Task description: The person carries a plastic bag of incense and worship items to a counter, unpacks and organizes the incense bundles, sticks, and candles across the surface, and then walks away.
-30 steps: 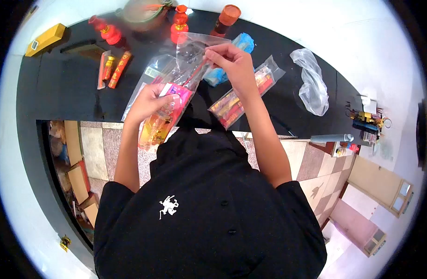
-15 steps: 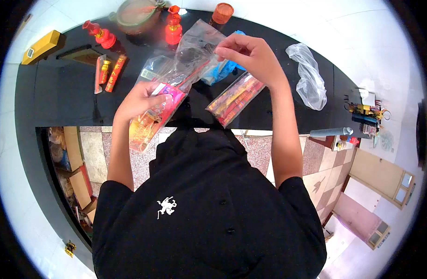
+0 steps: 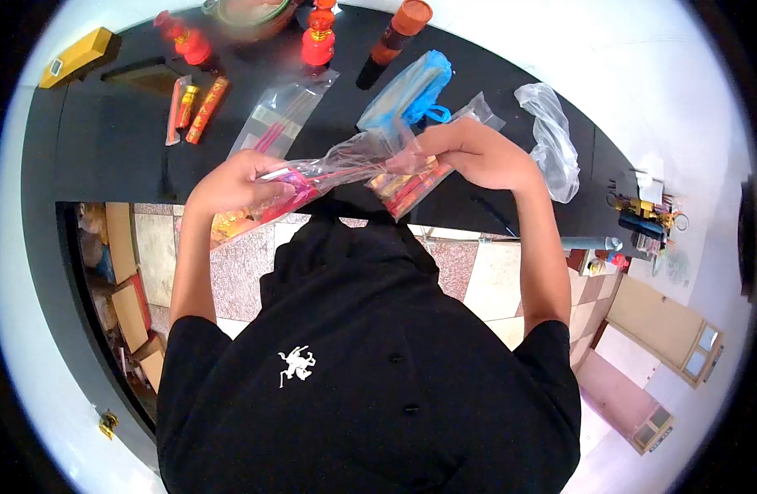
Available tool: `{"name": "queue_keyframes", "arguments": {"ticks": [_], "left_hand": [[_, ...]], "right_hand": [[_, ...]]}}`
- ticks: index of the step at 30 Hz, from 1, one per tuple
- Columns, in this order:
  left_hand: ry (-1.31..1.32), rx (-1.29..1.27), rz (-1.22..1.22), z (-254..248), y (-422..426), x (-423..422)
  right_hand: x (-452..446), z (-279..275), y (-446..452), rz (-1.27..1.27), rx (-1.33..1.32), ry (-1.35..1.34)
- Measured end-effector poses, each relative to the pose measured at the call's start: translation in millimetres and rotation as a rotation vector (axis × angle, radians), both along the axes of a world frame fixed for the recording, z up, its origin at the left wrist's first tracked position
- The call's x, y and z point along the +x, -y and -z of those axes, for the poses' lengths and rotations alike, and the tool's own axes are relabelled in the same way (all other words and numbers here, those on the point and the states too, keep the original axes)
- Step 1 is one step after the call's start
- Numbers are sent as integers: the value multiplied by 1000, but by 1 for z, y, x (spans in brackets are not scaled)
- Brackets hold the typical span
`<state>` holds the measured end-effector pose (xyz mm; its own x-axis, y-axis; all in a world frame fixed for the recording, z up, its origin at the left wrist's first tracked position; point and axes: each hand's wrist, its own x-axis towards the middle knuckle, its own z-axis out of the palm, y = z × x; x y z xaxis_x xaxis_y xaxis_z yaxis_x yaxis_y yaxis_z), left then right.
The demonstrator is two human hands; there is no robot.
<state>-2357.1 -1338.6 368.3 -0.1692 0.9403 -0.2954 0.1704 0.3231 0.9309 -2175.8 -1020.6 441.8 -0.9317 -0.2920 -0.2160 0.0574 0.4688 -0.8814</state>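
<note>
A clear plastic bag is stretched sideways between my two hands, above the table's front edge. My left hand is closed on its left end, where pink and yellow printed contents show through. Its other end is pinched by my right hand, whose fingertips are slightly blurred. Below the right hand lies a clear packet of red and yellow sticks, partly covered. A flat clear sleeve with thin pink sticks lies beyond my left hand. Past the stretched bag sits a blue plastic bag.
Along the back of the black table stand two red lamp-shaped ornaments, a bowl and a reddish-brown cylinder. Red tubes and a yellow box lie left; a crumpled clear bag lies right.
My right hand has moved right and down, pulling the bag from slanting upward to nearly level. My left hand has shifted slightly left. The blue bag and pink-stick sleeve are more exposed.
</note>
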Motion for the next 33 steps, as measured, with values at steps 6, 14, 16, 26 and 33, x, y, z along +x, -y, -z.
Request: {"name": "queue_keyframes", "arguments": {"ticks": [6, 14, 16, 26, 33], "left_hand": [[-127, -1, 1, -14, 12, 15], [-197, 82, 31, -11, 18, 44], [-194, 64, 28, -8, 18, 48], [-216, 66, 81, -12, -1, 56], [-133, -85, 207, -7, -19, 54]], "right_hand": [[8, -31, 25, 147, -128, 288], [35, 10, 58, 140, 234, -47], [39, 9, 60, 138, 201, 43], [64, 17, 63, 344, 156, -88], [94, 5, 22, 548, 150, -102]]}}
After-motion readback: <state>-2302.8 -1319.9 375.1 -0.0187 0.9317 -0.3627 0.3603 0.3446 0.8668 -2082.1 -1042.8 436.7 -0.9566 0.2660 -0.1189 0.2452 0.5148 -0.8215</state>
